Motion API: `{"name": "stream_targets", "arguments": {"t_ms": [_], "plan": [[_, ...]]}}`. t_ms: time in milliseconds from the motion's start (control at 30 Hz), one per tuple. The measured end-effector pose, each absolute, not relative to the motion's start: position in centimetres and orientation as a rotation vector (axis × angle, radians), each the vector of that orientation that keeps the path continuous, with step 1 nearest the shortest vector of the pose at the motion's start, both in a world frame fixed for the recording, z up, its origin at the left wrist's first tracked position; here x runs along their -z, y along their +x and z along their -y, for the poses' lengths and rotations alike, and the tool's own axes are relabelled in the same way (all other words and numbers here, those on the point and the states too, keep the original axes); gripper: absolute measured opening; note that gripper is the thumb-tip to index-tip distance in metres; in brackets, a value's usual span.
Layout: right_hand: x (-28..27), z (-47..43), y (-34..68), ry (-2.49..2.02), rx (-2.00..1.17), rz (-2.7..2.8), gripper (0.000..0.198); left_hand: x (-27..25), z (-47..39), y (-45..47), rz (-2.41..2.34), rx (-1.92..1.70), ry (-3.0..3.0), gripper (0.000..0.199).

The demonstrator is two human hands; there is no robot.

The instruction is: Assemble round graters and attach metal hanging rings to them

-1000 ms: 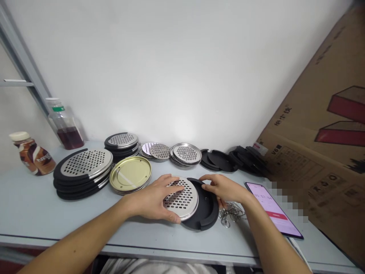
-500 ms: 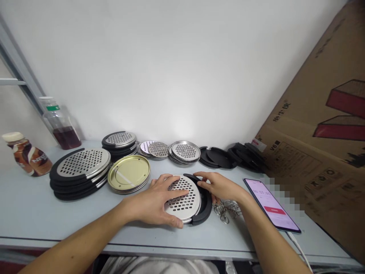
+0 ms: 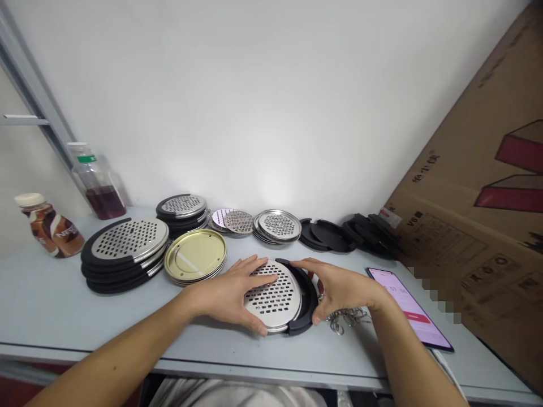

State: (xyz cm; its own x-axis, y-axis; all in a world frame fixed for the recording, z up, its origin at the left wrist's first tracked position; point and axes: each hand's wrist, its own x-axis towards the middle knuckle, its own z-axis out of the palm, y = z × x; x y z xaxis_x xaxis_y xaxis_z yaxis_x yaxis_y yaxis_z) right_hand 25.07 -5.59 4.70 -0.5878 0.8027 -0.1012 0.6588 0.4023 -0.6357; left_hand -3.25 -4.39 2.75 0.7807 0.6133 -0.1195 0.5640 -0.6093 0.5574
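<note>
A round perforated metal disc [image 3: 278,302] lies flat near the table's front, its right side partly inside a black crescent-shaped rim [image 3: 309,316]. A dark gap shows between disc and rim. My left hand [image 3: 231,294] holds the disc from the left, fingers spread over the holes and thumb at the near edge. From the right, my right hand [image 3: 339,288] spans the black rim, fingers at its far end and thumb at its outer near side. Behind and under that hand lies a tangle of thin metal wire pieces [image 3: 345,321].
At left stand stacked rimmed discs [image 3: 127,240], gold-coloured metal lids [image 3: 197,257] and two bottles [image 3: 53,229]. Along the wall lie loose perforated discs [image 3: 278,225] and black rims [image 3: 333,236]. A phone [image 3: 407,305] and a large carton [image 3: 458,243] are at right.
My right hand has shifted round the black rim, its thumb now showing on the outer near side. The left hand stays on the disc. The view has turned slightly.
</note>
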Motion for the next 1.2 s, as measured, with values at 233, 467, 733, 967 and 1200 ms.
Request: {"name": "stream_targets", "arguments": {"t_ms": [233,467,733,967,1200], "plan": [[-4.5,5.7,25.0,-1.301,-0.908,2.431,0.095,-2.4,4.3,-3.2,-0.851,-0.15,2.353,0.099],[-4.5,5.7,24.9,-1.308,-0.873,2.44,0.088,-1.7,5.0,-2.1,-0.882,-0.193,2.318,0.102],[-4.8,5.9,24.7,-1.334,-0.894,2.416,0.094,-1.5,5.8,-1.0,-0.887,-0.209,2.343,0.107],[-4.9,5.8,25.0,-1.315,-0.901,2.434,0.091,-2.9,4.2,-4.0,-0.858,-0.192,2.296,0.107],[-4.8,5.8,25.3,-1.325,-0.949,2.416,0.093,-3.2,3.3,-4.4,-0.841,-0.345,2.34,0.098]]}}
